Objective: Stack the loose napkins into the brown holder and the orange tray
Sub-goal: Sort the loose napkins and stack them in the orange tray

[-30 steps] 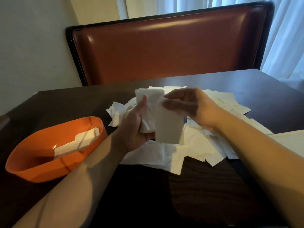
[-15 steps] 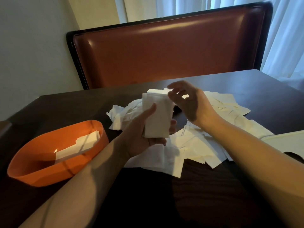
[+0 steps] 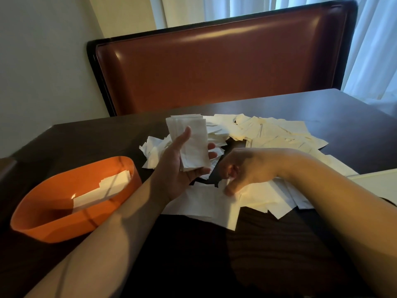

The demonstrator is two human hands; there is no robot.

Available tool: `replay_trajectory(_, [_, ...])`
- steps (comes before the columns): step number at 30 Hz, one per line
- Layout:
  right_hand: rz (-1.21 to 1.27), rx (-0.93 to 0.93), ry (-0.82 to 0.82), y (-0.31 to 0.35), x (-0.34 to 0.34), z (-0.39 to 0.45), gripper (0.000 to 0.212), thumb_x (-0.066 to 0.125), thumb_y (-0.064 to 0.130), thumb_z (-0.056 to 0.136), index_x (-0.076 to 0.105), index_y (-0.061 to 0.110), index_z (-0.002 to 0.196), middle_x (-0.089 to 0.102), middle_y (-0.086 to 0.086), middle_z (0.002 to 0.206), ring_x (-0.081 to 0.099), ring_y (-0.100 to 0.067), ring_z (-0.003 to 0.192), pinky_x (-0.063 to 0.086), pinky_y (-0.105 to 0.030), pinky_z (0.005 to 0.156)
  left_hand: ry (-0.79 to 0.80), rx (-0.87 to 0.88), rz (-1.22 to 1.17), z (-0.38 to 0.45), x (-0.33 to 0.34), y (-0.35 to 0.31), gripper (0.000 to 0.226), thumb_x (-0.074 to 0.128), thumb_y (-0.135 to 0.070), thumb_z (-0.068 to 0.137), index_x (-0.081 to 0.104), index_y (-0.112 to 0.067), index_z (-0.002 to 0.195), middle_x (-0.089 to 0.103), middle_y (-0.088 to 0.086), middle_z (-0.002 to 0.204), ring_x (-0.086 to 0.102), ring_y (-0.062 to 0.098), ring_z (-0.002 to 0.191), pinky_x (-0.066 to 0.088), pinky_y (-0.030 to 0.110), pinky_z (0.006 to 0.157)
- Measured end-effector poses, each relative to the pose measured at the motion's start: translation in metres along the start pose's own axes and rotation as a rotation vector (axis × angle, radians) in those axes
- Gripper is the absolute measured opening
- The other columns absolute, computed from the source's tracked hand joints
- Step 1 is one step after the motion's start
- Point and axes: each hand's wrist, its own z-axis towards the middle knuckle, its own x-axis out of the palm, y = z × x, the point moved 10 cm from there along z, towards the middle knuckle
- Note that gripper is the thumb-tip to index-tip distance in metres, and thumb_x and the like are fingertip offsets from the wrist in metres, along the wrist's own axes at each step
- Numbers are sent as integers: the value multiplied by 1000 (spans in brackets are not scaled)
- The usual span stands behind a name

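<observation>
My left hand (image 3: 178, 168) holds a small stack of folded white napkins (image 3: 191, 143) upright above the table, thumb across its front. My right hand (image 3: 242, 168) is down on the loose napkin pile (image 3: 279, 138), fingers curled and pinching the edge of a flat napkin (image 3: 206, 203) near the table's front. The orange tray (image 3: 43, 220) sits at the left with a few napkins (image 3: 103, 190) lying inside. The brown holder is not in view.
The dark wooden table (image 3: 214, 265) runs under everything. A brown padded bench back (image 3: 214, 67) stands behind it. A pale flat object (image 3: 378, 179) shows at the right edge. Curtains hang at the back right.
My right hand left the top of the held stack and dropped to the napkins lying on the table. My left hand kept the stack and tilted it slightly left.
</observation>
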Motion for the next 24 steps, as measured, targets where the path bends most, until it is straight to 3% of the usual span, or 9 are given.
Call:
replay_trajectory(3, [14, -23, -47, 5, -6, -2, 16, 75, 34, 85, 59, 34, 89, 56, 13, 104, 54, -10, 103, 46, -32, 91, -13, 6, 0, 1, -2, 0, 55, 54, -54, 86, 55, -19, 128, 73, 10, 108, 72, 22, 92, 58, 34, 66])
replay_trajectory(7, [163, -110, -195, 9, -30, -10, 12, 76, 30, 85, 66, 29, 92, 66, 7, 96, 63, -11, 94, 52, -33, 86, -43, 30, -15, 3, -6, -1, 44, 53, -50, 90, 57, -20, 121, 74, 9, 105, 70, 24, 98, 56, 43, 83])
replay_trajectory(9, [163, -121, -217, 8, -37, -14, 22, 77, 27, 84, 69, 27, 104, 68, 6, 99, 64, -11, 94, 51, -27, 85, -77, 42, -38, 3, -9, -3, 39, 54, -48, 92, 58, -19, 117, 74, 9, 103, 70, 24, 98, 54, 44, 87])
replay_trajectory(11, [86, -83, -210, 4, -38, -15, 26, 77, 25, 84, 71, 21, 109, 67, 12, 96, 62, -5, 91, 45, -19, 80, -108, 50, -46, 3, -13, -4, 46, 56, -49, 90, 57, -17, 124, 73, 11, 105, 70, 24, 99, 54, 41, 82])
replay_trajectory(14, [37, -43, -212, -3, -38, -16, 15, 75, 26, 86, 74, 20, 100, 66, 18, 90, 60, 1, 85, 41, -15, 75, -122, 63, -57, 5, -17, -4, 50, 57, -49, 91, 56, -15, 128, 72, 11, 107, 69, 24, 99, 53, 36, 75])
replay_trajectory(17, [62, -76, -330, 0, -50, -19, 12, 72, 27, 88, 72, 19, 97, 68, 16, 89, 62, 5, 83, 43, -10, 71, -107, 69, -71, 5, -17, -5, 45, 58, -48, 90, 58, -16, 122, 73, 10, 103, 69, 23, 97, 53, 39, 82])
replay_trajectory(20, [77, -106, -577, 3, -74, -27, 16, 69, 28, 90, 70, 15, 100, 70, 6, 94, 66, -9, 85, 53, -24, 73, -111, 83, -75, 5, -17, -6, 29, 56, -43, 94, 58, -21, 112, 75, 6, 92, 70, 21, 92, 52, 45, 91])
replay_trajectory(24, [343, -108, -840, -12, -97, -42, 10, 70, 15, 90, 66, 22, 96, 70, -5, 96, 68, -22, 82, 59, -40, 80, -138, 85, -70, 6, -19, -7, 31, 56, -44, 94, 56, -23, 115, 75, 8, 102, 71, 23, 101, 56, 40, 77])
